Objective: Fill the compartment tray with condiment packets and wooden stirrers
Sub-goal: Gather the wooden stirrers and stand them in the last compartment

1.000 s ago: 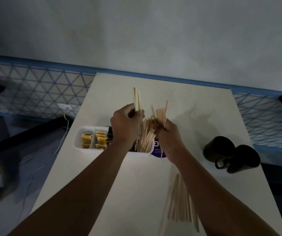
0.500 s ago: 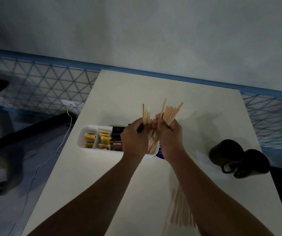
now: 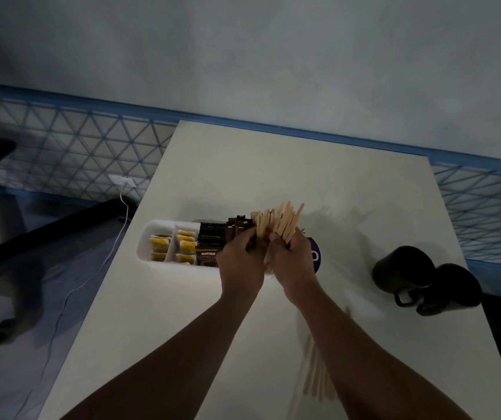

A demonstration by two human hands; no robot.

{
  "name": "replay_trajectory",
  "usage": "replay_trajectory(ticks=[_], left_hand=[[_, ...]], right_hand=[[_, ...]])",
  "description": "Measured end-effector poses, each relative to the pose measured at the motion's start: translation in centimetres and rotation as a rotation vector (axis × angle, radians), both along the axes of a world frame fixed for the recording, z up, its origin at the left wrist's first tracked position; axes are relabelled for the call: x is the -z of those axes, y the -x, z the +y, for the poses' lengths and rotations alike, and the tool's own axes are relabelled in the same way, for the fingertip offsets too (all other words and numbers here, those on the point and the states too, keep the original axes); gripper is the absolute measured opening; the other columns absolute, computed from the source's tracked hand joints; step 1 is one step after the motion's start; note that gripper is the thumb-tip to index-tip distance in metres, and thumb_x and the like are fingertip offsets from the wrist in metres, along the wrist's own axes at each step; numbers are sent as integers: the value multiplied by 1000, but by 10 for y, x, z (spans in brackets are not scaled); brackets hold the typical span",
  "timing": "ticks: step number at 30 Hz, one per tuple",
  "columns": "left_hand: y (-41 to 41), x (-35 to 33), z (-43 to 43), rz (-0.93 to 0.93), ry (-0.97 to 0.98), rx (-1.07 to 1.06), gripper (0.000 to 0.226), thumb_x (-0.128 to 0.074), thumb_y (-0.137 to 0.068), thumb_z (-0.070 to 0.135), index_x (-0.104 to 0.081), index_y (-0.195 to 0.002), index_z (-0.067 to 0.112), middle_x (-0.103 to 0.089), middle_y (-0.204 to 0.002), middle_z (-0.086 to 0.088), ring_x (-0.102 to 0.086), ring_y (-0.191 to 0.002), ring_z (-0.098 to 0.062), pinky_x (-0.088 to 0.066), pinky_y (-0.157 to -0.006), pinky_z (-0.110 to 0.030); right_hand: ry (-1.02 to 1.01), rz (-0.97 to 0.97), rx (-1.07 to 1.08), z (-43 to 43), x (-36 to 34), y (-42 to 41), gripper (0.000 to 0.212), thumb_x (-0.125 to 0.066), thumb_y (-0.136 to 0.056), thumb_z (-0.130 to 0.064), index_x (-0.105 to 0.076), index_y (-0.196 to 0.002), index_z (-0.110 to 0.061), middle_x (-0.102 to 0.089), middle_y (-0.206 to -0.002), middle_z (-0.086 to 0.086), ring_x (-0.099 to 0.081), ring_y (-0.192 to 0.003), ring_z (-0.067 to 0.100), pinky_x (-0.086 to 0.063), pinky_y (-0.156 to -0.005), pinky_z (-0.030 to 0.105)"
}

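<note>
Hands coming together since a second ago: left hand (image 3: 240,256) and right hand (image 3: 294,259) now gripping stirrer bunch (image 3: 277,221), fingers curled round it, seating it in right end of tray (image 3: 144,245). Packets (image 3: 210,241) filling other compartments. Spare stirrers (image 3: 316,381) lying on desk (image 3: 243,171).

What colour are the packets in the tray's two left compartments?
Yellow packets, clearest in the head view.
</note>
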State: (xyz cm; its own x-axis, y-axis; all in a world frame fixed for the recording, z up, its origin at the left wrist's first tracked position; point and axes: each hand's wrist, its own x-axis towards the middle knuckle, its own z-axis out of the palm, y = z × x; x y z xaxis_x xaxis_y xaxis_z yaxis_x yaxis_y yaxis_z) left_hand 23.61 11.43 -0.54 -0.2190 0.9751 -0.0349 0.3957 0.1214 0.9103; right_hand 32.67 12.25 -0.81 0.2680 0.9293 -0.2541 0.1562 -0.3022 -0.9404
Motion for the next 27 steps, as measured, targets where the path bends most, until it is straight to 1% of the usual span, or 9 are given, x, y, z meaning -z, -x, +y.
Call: replay_trajectory(ticks=[3,5,7,11,14,19,23,25,27], left_hand=[[0,-3,1,54,-25,16,12,-62,-92,23,-72,-96,18,-70,-81,7,-65,-76,-5,-45,-64,-7],[1,-5,1,67,-35,19,13,-61,-93,21,-72,-94,16,-72,-82,6,-66,-76,-4,-43,-63,-3],[2,-8,1,68,-50,20,14,-60,-93,19,-73,-95,14,-73,-83,5,-66,-76,-2,-42,-64,0],[3,-20,3,103,-122,31,14,-64,-88,8,-73,-99,10,-74,-89,1,-64,-77,-1,-42,-67,2],[3,-28,5,121,-141,39,20,-64,-87,3,-73,-104,8,-74,-92,0,-63,-78,-1,-41,-69,4],[8,-37,16,184,-110,2,26,-66,-88,18,-69,-113,13,-73,-101,0,-62,-82,-3,-46,-77,-9],[16,-44,36,274,38,105,51,-63,-91,25,-50,-138,12,-61,-130,-6,-61,-112,-19,-40,-94,-19],[20,-47,49,277,136,190,57,-61,-92,26,-42,-143,11,-54,-138,-10,-62,-113,-27,-48,-101,-35],[24,-50,59,313,231,276,58,-61,-92,24,-40,-143,8,-53,-137,-14,-66,-105,-32,-54,-92,-44]], right_hand=[[-7,-101,-66,-2,-7,0,21,-52,-99,-11,-64,-113,-20,-70,-95,-7,-67,-92,11,-56,-78,28],[-21,-187,-96,-2,-13,-2,14,-52,-99,-12,-62,-106,-19,-66,-88,-10,-63,-82,6,-49,-65,16],[-41,-277,-118,-2,-20,-5,9,-52,-99,-11,-60,-101,-15,-64,-85,-9,-58,-76,8,-40,-56,13],[-111,-470,-132,1,-31,-10,31,-49,-94,-3,-61,-121,-12,-63,-104,0,-57,-92,15,-41,-76,21],[-175,-569,-115,2,-29,-16,39,-52,-92,-2,-58,-130,-11,-63,-116,5,-61,-103,21,-42,-82,21],[-229,-592,-14,-1,-23,-28,46,-67,-91,-19,-57,-135,-13,-62,-122,3,-61,-95,12,-46,-79,15],[-100,-534,22,-4,-15,-36,59,-73,-86,-34,-49,-137,-18,-58,-125,0,-61,-108,18,-53,-92,38],[8,-488,-36,-2,-10,-37,71,-72,-86,-41,-41,-145,-17,-56,-133,1,-60,-116,22,-51,-98,44],[94,-408,-107,1,-5,-36,80,-71,-87,-45,-32,-151,-17,-54,-141,2,-57,-124,22,-48,-104,46]])
